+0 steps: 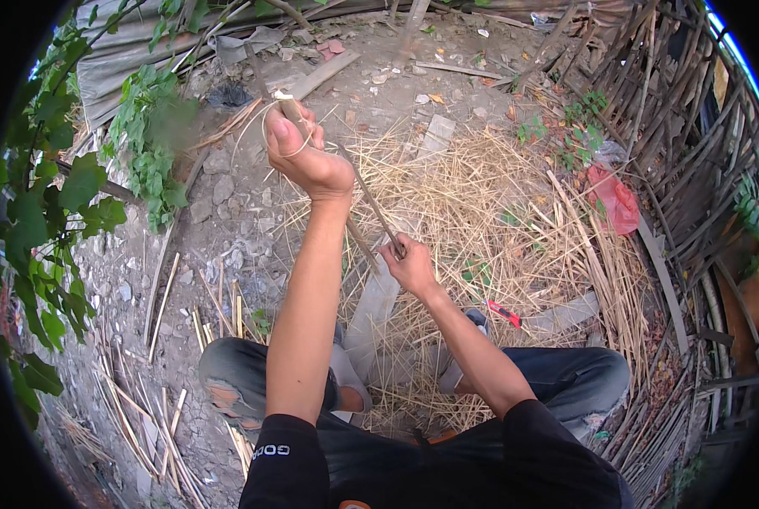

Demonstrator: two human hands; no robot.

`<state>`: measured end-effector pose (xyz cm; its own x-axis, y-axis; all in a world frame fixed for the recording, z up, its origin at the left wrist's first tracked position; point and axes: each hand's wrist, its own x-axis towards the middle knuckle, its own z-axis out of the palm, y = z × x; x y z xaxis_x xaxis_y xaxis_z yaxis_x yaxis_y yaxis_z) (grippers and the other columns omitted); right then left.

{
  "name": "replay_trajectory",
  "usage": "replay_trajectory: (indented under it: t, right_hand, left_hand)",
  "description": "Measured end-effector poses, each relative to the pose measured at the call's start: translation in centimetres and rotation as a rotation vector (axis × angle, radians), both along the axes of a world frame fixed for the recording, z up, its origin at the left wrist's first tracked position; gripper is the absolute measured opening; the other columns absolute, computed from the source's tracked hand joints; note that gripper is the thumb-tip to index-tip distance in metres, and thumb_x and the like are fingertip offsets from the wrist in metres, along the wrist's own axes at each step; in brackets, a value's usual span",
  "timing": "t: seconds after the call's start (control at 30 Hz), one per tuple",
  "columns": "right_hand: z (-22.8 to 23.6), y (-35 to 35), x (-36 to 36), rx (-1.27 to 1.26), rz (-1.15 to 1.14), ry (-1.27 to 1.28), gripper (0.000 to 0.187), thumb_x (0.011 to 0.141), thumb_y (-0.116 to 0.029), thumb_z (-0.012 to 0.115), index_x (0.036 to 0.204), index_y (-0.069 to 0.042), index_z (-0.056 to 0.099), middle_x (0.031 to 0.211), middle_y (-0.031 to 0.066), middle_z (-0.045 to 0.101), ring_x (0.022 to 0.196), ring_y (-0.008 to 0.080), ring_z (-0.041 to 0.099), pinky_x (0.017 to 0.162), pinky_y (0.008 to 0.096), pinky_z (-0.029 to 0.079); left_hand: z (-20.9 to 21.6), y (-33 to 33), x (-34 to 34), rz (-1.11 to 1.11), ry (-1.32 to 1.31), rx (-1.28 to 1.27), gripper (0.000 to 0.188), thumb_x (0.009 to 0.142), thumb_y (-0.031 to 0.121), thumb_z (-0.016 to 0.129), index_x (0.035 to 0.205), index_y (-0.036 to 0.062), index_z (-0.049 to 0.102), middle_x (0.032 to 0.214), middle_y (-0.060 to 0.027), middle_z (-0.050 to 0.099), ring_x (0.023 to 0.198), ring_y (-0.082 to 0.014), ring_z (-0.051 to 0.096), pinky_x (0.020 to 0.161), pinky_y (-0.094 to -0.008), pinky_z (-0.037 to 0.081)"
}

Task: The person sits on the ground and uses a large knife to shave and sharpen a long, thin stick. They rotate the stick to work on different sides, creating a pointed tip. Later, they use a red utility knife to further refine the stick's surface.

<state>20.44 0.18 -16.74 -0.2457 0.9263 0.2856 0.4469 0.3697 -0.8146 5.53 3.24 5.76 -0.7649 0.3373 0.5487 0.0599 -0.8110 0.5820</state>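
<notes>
My left hand (305,153) is raised out in front, its fingers closed round a wooden stick (286,103) with a pale cut top end. The stick slants down behind my left wrist, and its lower end shows beside the forearm. A thin pale strip curls in a loop about the thumb. Lower and to the right, my right hand (409,265) is closed on the near end of a long, thin, dark knife-like blade (367,188). The blade points up and away toward my left wrist. Its exact kind cannot be made out.
Straw-like shavings (473,195) cover the ground ahead. A red box cutter (505,314) lies by my right knee. Flat boards (371,314) lie between my feet. Cut sticks (171,433) lie at left, a red plastic bag (613,200) at right, near a stick fence (651,85).
</notes>
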Motion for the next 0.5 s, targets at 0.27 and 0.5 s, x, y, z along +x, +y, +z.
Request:
replay_trajectory:
  t: [0.27,0.5]
  right_hand:
    - [0.4,0.9,-4.3,-0.132,-0.054,0.125,0.024,0.081,-0.016,0.083,0.087,0.001,0.066,0.076,0.0073,0.072,0.065,0.0123,0.061,0.063,0.0320,0.051]
    - [5.9,1.4,-1.8,-0.015,-0.018,0.263,0.030,0.081,-0.002,0.081,0.071,-0.005,0.052,0.074,0.0079,0.071,0.070,0.0097,0.065,0.060,0.0279,0.051]
  left_hand:
    - [0.7,0.6,1.0,-0.124,0.085,-0.036,0.047,0.101,0.046,0.037,0.096,0.0030,0.057,0.082,-0.0015,0.051,0.071,-0.0095,0.044,0.062,-0.0244,0.035]
    - [-9.4,-1.9,-4.1,-0.035,0.378,-0.384,0.066,0.101,0.058,0.032,0.134,0.0036,0.052,0.111,-0.0117,0.062,0.102,-0.0228,0.059,0.096,-0.0434,0.040]
